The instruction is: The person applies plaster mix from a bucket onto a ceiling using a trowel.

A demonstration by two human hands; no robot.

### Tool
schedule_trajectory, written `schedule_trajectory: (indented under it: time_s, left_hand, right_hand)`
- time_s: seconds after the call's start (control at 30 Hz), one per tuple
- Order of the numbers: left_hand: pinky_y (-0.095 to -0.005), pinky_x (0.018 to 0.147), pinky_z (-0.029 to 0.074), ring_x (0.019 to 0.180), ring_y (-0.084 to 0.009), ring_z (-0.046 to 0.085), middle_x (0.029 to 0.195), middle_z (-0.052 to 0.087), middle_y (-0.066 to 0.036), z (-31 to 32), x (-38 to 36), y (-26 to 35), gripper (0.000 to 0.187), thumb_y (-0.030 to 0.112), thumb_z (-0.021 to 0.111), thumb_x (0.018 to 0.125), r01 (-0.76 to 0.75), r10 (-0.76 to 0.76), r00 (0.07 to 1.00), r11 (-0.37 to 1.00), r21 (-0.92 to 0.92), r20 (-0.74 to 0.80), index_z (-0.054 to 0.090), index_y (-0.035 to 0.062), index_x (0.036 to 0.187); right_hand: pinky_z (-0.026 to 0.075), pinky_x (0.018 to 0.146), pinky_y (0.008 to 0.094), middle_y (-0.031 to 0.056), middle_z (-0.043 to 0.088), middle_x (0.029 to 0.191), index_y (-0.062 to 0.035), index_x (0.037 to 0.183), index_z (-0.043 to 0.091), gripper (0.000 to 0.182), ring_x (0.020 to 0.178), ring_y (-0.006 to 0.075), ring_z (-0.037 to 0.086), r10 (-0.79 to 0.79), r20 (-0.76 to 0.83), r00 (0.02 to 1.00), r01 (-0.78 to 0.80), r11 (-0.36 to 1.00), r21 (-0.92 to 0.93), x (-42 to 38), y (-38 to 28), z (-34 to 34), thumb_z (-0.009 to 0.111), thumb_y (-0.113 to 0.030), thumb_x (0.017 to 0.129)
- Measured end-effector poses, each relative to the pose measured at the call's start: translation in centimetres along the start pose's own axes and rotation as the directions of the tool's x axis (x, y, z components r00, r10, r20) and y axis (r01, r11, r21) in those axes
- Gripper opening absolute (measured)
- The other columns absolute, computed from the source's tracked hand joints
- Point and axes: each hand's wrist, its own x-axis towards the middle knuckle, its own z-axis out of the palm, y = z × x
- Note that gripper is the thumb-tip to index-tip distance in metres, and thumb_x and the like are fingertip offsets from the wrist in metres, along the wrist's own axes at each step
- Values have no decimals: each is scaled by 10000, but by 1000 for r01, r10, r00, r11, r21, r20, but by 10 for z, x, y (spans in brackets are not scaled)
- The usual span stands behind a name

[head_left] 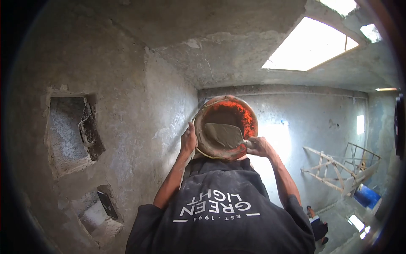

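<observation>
In front of my chest a round bucket, orange-red inside and smeared with grey, is tipped so that its mouth faces me. My left hand grips the bucket's left side near the rim, thumb pointing up. At the right of the rim, my right hand is closed around the handle of what looks like a trowel. Its broad blade lies inside the bucket, coated with wet grey mortar. A thin bail runs along the bucket's lower left edge.
Close on the left is a rough plastered wall with two recesses; a phone-like dark object leans in the lower one. Rightward stand a metal scaffold frame, a blue container and another person. A bright opening shows above.
</observation>
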Motion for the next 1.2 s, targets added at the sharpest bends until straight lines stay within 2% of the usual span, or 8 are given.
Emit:
schedule_trajectory:
  time_s: [0.17,0.2,0.47,0.7,0.97,1.07,1.13,1.2]
  left_hand:
    - [-316,384,367,370,-142,448,419,390,-8,-9,15,-29,726,731,399,872,98,-112,988,986,-132,-106,375,119,482]
    - [-316,384,367,370,-142,448,419,390,-8,-9,16,-31,726,731,399,872,87,-102,989,987,-135,-107,375,119,482]
    - [-294,398,327,428,-101,398,527,381,20,-10,-1,-44,600,647,538,861,139,-183,975,944,-300,-125,469,65,729]
    - [-312,387,352,403,-131,421,524,396,0,-10,2,-40,571,601,551,875,116,-164,972,959,-257,-171,470,57,718]
    - [-296,350,293,360,-113,368,482,359,20,-8,-5,-42,526,531,576,896,110,-172,967,947,-302,-189,405,107,635]
    - [-318,351,322,353,-140,404,468,379,-3,-9,-4,-46,551,532,585,888,123,-187,962,948,-294,-201,446,66,630]
    - [-320,339,317,347,-139,397,471,380,-4,-10,0,-53,546,530,592,885,118,-180,961,954,-276,-211,441,65,642]
    - [-304,331,301,347,-124,388,485,374,2,-12,5,-61,511,511,615,879,144,-211,960,936,-321,-185,454,53,721]
  right_hand:
    - [511,584,337,162,645,677,11,1015,674,420,588,206,648,-6,-44,999,11,993,116,7,5,3,719,-194,652]
    - [453,497,284,59,586,598,47,988,664,371,520,89,535,-91,-135,987,113,980,163,8,3,4,664,-112,653]
    - [535,696,326,155,675,781,23,1048,642,432,723,178,673,-97,-292,952,163,964,210,36,4,3,704,-175,668]
    - [434,544,271,6,527,678,-22,902,564,225,620,87,518,58,-556,829,294,801,522,105,-17,-64,590,-179,742]
    - [458,459,286,76,592,696,-28,1185,510,374,509,134,569,109,-947,304,555,787,269,215,-48,-241,559,-131,829]
    - [485,530,331,121,612,742,-27,1219,492,415,584,183,601,235,-934,270,545,762,350,236,-68,-310,574,-134,827]
    - [498,649,399,189,611,856,-40,1250,473,463,763,262,622,11,-996,-84,429,903,-26,269,-56,-344,605,-137,817]
    - [490,697,423,211,594,921,-39,1266,463,484,839,295,601,-23,-984,-176,327,942,-81,273,-69,-360,620,-145,820]
